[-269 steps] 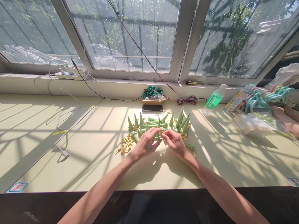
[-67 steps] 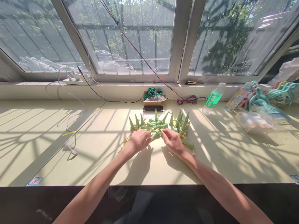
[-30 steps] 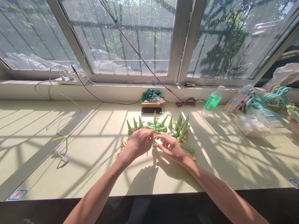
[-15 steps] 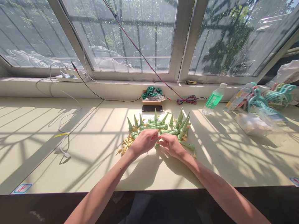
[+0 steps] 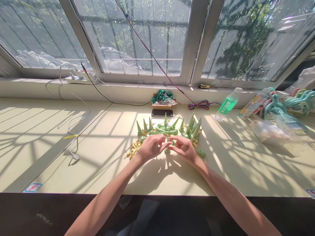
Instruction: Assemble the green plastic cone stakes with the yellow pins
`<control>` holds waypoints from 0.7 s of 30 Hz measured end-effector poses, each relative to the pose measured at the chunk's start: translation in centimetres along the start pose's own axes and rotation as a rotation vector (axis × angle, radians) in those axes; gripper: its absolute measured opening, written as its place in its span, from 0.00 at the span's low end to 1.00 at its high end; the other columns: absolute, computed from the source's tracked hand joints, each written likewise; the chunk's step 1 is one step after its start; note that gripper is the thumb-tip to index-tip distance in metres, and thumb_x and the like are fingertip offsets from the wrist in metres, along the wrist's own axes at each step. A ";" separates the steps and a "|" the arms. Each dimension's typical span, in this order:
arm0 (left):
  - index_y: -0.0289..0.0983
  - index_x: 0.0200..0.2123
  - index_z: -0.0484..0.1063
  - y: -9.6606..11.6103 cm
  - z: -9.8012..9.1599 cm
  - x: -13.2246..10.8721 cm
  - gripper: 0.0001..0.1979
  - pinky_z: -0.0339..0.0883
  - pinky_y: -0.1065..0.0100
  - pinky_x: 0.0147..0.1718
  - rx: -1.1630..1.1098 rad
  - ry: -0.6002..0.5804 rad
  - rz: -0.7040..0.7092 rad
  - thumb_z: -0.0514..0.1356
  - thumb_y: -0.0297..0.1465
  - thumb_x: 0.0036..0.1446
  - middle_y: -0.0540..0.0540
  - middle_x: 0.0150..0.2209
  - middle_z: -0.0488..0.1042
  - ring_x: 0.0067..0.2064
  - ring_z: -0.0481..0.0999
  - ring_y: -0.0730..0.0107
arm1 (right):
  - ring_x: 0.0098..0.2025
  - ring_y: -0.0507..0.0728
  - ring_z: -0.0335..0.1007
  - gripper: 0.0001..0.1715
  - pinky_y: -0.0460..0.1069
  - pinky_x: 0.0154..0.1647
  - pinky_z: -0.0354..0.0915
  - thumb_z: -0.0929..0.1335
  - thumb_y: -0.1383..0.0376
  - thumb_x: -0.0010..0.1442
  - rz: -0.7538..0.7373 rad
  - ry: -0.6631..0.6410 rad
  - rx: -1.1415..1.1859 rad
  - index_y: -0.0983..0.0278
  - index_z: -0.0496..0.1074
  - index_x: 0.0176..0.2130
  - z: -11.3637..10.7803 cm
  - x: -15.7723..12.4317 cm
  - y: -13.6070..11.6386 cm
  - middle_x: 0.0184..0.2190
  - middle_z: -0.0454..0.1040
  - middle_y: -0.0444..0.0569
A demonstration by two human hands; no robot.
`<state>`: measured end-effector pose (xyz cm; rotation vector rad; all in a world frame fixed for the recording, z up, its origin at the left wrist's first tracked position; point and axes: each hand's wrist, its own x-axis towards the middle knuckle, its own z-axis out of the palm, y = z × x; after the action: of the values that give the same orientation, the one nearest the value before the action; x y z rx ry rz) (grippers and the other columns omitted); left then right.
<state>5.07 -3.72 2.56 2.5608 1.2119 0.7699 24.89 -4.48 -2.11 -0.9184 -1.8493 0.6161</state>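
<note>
A heap of green plastic cones (image 5: 172, 129) and small yellow pegs (image 5: 135, 149) lies on the pale table (image 5: 98, 154) in front of me. My left hand (image 5: 151, 147) and my right hand (image 5: 184, 149) meet just before the heap, fingertips pinched together on one green cone piece (image 5: 168, 147) held between them. Some cones stand upright on their bases at the back of the heap. Others lie flat. What exactly my fingers press is mostly hidden.
A black phone (image 5: 161, 112) and a box with dark green parts (image 5: 162, 99) sit behind the heap. A green-labelled bottle (image 5: 227, 105) lies to the right, beside plastic bags and teal hangers (image 5: 283, 105). White cables (image 5: 73, 131) trail at left.
Both hands stay pinched together at the front of the heap, shifting only slightly. The view has swayed a little. The other person's hand seen at the far right a second ago is gone.
</note>
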 end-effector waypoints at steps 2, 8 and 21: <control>0.35 0.26 0.70 -0.4 -1.0 -0.5 0.18 0.57 0.71 0.26 -0.020 0.014 -0.010 0.56 0.39 0.65 0.50 0.22 0.70 0.24 0.65 0.74 | 0.22 0.50 0.63 0.18 0.48 0.24 0.63 0.69 0.55 0.63 0.031 0.047 0.013 0.64 0.75 0.46 -0.2 0.0 -0.3 0.37 0.79 0.51; 0.34 0.29 0.76 -3.5 -4.9 -2.9 0.16 0.58 0.72 0.23 -0.120 0.160 -0.340 0.57 0.40 0.61 0.48 0.24 0.75 0.23 0.68 0.73 | 0.29 0.54 0.72 0.18 0.48 0.28 0.67 0.63 0.55 0.69 0.046 0.162 0.007 0.65 0.75 0.42 0.2 0.0 -0.4 0.36 0.78 0.52; 0.35 0.30 0.79 -5.6 -4.6 -6.0 0.11 0.65 0.68 0.31 0.078 -0.091 -0.419 0.59 0.34 0.54 0.43 0.29 0.79 0.31 0.76 0.62 | 0.25 0.53 0.69 0.21 0.47 0.23 0.62 0.62 0.53 0.70 0.065 0.156 -0.024 0.64 0.73 0.36 0.8 -0.1 -0.4 0.28 0.74 0.49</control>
<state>-4.26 -4.85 2.08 2.2473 1.6960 0.5154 24.10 -4.86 -2.17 -1.0171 -1.6969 0.5467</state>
